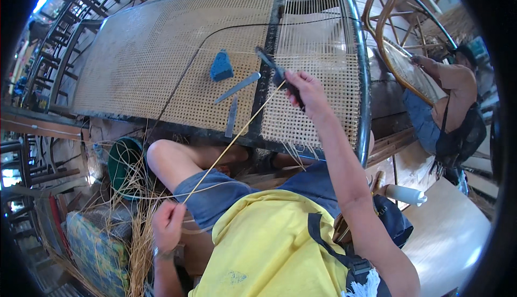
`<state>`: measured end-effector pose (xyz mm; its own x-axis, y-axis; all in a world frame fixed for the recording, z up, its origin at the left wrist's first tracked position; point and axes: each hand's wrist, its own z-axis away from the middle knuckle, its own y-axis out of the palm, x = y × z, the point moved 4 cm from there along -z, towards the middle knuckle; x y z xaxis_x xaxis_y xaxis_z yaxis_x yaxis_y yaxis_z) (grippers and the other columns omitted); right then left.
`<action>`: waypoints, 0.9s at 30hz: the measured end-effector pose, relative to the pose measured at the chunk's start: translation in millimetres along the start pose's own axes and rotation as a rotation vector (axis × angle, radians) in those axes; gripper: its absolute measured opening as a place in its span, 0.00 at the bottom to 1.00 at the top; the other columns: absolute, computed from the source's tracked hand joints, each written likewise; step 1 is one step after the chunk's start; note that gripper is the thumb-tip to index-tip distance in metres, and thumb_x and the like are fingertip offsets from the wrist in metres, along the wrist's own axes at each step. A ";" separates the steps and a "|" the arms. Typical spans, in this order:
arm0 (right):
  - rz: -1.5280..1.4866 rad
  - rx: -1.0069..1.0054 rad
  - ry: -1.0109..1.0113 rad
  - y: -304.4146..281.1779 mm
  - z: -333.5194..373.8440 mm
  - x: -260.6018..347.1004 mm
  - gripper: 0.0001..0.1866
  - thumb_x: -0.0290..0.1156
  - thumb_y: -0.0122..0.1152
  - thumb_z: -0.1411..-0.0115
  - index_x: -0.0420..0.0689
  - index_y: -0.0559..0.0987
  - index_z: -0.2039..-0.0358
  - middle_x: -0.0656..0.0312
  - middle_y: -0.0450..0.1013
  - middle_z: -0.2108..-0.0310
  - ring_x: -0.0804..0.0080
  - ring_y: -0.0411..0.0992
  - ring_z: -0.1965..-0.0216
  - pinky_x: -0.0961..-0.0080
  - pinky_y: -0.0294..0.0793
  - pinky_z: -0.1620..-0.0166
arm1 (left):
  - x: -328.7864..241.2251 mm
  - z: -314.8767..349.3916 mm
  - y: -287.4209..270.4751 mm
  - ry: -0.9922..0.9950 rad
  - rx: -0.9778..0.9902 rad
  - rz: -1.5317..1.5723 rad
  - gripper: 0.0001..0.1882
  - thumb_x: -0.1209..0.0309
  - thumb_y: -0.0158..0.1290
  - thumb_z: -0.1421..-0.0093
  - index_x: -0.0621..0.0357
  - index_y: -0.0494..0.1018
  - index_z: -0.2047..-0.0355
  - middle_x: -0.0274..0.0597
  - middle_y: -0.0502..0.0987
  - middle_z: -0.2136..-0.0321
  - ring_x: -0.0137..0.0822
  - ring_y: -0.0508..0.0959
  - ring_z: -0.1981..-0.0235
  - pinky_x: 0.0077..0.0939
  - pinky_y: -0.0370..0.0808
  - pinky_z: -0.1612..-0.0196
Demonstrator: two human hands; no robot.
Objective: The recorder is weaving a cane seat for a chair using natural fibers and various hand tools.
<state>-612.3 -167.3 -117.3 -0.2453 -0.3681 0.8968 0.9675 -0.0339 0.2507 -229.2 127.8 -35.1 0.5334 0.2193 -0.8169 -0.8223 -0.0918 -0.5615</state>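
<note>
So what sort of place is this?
Probably a cane-furniture workshop: a dark-framed panel with cane mesh, its far right end not fully woven, a heap of loose strands on the left, and a curved brown frame beyond the panel.

The shirt (pixel 269 232) was yellow and the shorts (pixel 212 191) were blue. A wristband (pixel 163 253) was on the left, a black strap (pixel 325 241) on the right.

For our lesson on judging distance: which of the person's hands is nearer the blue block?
Right. The right hand is right of the blue block; the left hand is much farther away, near the blue shorts.
</note>
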 end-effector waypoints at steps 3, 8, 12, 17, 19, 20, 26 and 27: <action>-0.009 -0.060 -0.061 -29.8 -17.8 24.0 0.14 0.41 0.66 0.32 0.46 0.78 0.70 0.63 0.75 0.81 0.82 0.67 0.87 0.85 0.61 0.86 | 46.8 36.7 -60.7 -0.043 -0.003 -0.127 0.11 0.70 0.59 0.33 0.62 0.73 0.72 0.33 0.70 0.80 0.25 0.68 0.78 0.23 0.66 0.74; 0.153 0.047 -0.079 19.1 8.4 4.2 0.17 0.41 0.65 0.32 0.45 0.75 0.73 0.64 0.73 0.82 0.83 0.66 0.87 0.84 0.61 0.86 | 63.7 35.7 -105.0 0.449 -0.081 -0.962 0.19 0.71 0.59 0.35 0.59 0.73 0.44 0.35 0.77 0.75 0.28 0.77 0.73 0.26 0.76 0.67; 0.150 0.069 -0.068 59.3 48.9 -22.8 0.17 0.41 0.65 0.31 0.44 0.75 0.73 0.65 0.73 0.82 0.84 0.66 0.86 0.84 0.62 0.84 | -60.2 -36.6 -56.0 -0.109 -0.084 -0.049 0.33 0.73 0.61 0.38 0.61 0.64 0.34 0.48 0.78 0.48 0.27 0.81 0.67 0.17 0.77 0.65; 0.114 0.052 -0.102 70.7 84.4 -21.6 0.17 0.42 0.64 0.31 0.44 0.78 0.71 0.68 0.73 0.80 0.85 0.66 0.84 0.85 0.64 0.81 | -96.6 -113.0 118.2 -0.094 0.332 0.391 0.24 0.63 0.56 0.29 0.62 0.68 0.38 0.39 0.80 0.60 0.25 0.77 0.72 0.16 0.72 0.73; 0.110 -0.027 -0.154 43.4 94.9 -6.8 0.16 0.43 0.65 0.31 0.45 0.78 0.70 0.68 0.73 0.80 0.86 0.67 0.84 0.86 0.64 0.82 | -99.0 -136.1 166.1 -0.058 0.405 0.413 0.21 0.61 0.56 0.29 0.62 0.72 0.42 0.40 0.81 0.62 0.25 0.77 0.73 0.17 0.71 0.73; 0.102 -0.070 -0.196 27.8 102.1 2.8 0.15 0.43 0.65 0.31 0.46 0.78 0.70 0.68 0.74 0.80 0.86 0.68 0.85 0.87 0.63 0.83 | -104.1 -144.0 186.3 0.001 0.506 0.326 0.19 0.60 0.56 0.29 0.63 0.75 0.48 0.41 0.81 0.61 0.25 0.78 0.72 0.20 0.72 0.71; 0.084 -0.368 -0.225 -80.1 147.0 40.7 0.15 0.43 0.65 0.31 0.46 0.77 0.70 0.68 0.74 0.80 0.86 0.67 0.85 0.86 0.62 0.83 | -180.5 -125.1 275.6 0.714 0.404 0.105 0.22 0.55 0.54 0.29 0.66 0.79 0.61 0.52 0.82 0.67 0.44 0.81 0.66 0.36 0.76 0.59; 0.111 -0.390 -0.232 -92.7 152.8 39.6 0.15 0.42 0.65 0.31 0.46 0.78 0.70 0.68 0.74 0.79 0.86 0.67 0.85 0.86 0.63 0.82 | -185.9 -126.4 296.0 0.562 0.523 0.245 0.22 0.55 0.54 0.29 0.65 0.79 0.62 0.50 0.82 0.70 0.42 0.81 0.68 0.36 0.76 0.60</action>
<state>-721.1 -36.8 -49.4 -0.1034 -0.1734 0.9794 0.9287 -0.3693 0.0326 -546.7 -62.9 -66.1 0.2310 -0.2825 -0.9310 -0.8409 0.4234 -0.3371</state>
